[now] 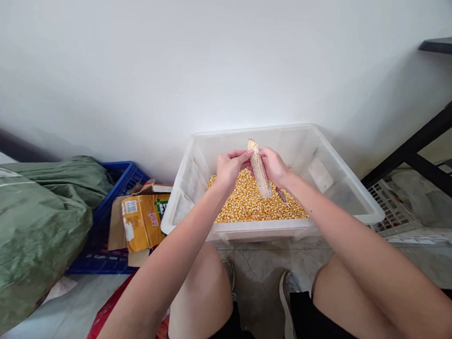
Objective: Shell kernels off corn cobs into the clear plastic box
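A corn cob (pixel 260 171) is held over the bin, tilted, its upper tip pointing away from me. Most of its length is bare and pale, with some yellow kernels left at the tip. My left hand (pixel 229 165) is closed, thumb and fingers pinching the cob near its upper end. From the other side, my right hand (pixel 274 166) is closed around the cob, its fingers partly hidden behind it. A thin dark brownish piece (pixel 281 195) shows below my right hand; I cannot tell what it is. Beneath lie loose corn kernels (pixel 242 204) in a translucent plastic bin (pixel 338 172).
A blue crate (pixel 103 267) stands to the left, with a torn yellow cardboard box (pixel 143 223) by it and a large green sack (pixel 24 227) over it. At right are a black metal frame (pixel 417 146) and a white basket (pixel 391 207). A white wall (pixel 203 54) rises behind the bin.
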Demonstrator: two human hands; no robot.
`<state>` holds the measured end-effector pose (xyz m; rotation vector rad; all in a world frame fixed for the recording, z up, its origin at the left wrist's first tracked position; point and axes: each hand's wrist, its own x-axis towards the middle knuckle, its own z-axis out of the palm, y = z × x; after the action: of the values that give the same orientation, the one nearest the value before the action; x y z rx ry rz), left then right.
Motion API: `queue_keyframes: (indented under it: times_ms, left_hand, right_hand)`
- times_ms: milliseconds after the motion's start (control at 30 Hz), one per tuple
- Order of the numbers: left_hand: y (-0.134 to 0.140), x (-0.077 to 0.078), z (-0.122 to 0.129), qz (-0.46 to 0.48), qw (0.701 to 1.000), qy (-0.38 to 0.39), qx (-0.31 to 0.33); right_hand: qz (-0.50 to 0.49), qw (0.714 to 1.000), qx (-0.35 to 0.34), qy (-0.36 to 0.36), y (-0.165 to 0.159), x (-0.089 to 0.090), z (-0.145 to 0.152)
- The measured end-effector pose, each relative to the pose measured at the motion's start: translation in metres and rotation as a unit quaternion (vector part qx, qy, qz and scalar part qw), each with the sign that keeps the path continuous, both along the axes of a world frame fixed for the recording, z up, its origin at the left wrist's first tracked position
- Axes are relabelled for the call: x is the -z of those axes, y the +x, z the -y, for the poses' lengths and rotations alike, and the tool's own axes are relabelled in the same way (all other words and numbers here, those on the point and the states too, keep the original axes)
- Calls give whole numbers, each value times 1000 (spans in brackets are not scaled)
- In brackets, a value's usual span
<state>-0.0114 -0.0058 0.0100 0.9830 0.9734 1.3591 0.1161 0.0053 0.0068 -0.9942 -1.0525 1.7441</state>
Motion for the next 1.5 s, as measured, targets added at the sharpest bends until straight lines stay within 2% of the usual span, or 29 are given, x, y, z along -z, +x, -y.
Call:
queue_keyframes:
  times_ms: [133, 300, 433, 500, 600, 667, 800, 900, 1000, 1100, 1233, 1500]
  left_hand:
    - [-2, 1, 0, 17, 1000, 2, 4]
    - [-3, -1, 0, 17, 999, -2, 44]
    - [-5, -6, 1, 17, 999, -14, 37]
    - [-6, -8, 2, -6, 1000, -12, 11]
    - [-6, -9, 4, -96, 994, 19, -40]
    - [-5, -11, 5, -141, 988, 38, -44]
    - [-4, -12, 6, -144, 988, 58, 0]
    - [-3, -9, 4, -133, 987, 78, 47]
    - [-2, -8, 4, -157, 978, 119, 71]
    - [-1, -9, 6, -196, 969, 149, 28]
    - [-2, -11, 6, -210, 967, 143, -17]
    - [-7, -12, 1, -224, 969, 100, 19]
  right_hand:
    - [-23, 999, -23, 1, 4, -5, 2]
    - [20, 997, -72, -6, 10, -7, 3]
    - [31, 998, -62, 2, 14, -7, 2]
    - [34, 999, -38, -6, 16, -8, 1]
    - [23, 1000, -16, -15, 16, -9, 0]
    - [9, 1000, -20, -13, 15, -8, 0]
    - [-2, 1000, -26, -7, 13, -5, -2]
    - [-1, 1000, -7, 3, 11, -1, -4]
    - [18, 999, 0, 33, 10, 3, -6]
    - [28, 999, -21, 38, 10, 2, -5]
    - [3, 996, -85, 23, 10, -5, 0]
    - [37, 990, -133, 11, 6, -9, 8]
